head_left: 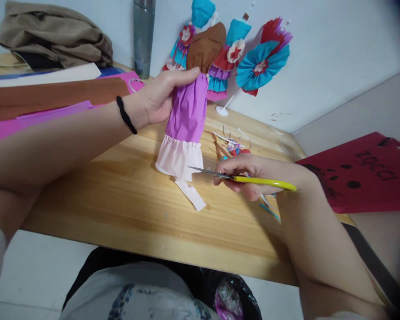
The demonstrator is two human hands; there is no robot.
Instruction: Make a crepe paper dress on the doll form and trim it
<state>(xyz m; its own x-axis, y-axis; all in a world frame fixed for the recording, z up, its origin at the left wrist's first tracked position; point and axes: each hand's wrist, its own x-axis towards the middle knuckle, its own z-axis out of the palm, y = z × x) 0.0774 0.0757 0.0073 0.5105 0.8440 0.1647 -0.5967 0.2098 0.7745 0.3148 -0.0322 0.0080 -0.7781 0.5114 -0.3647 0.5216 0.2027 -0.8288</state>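
Observation:
My left hand grips a small paper dress near its waist, thumb on the front. The dress has a brown top, a purple skirt and a pale pink ruffle at the hem. From the ruffle a pale strip hangs down toward the table. In my right hand is a pair of yellow-handled scissors, fingers wrapped round it. The blade tips point left and lie at the ruffle's lower right part. Whether the blades touch the paper I cannot tell.
Behind stand decorated paper dresses and a blue paper flower. Paper scraps lie on the wooden table. Coloured paper sheets, a bottle and brown cloth are at left, a red bag at right.

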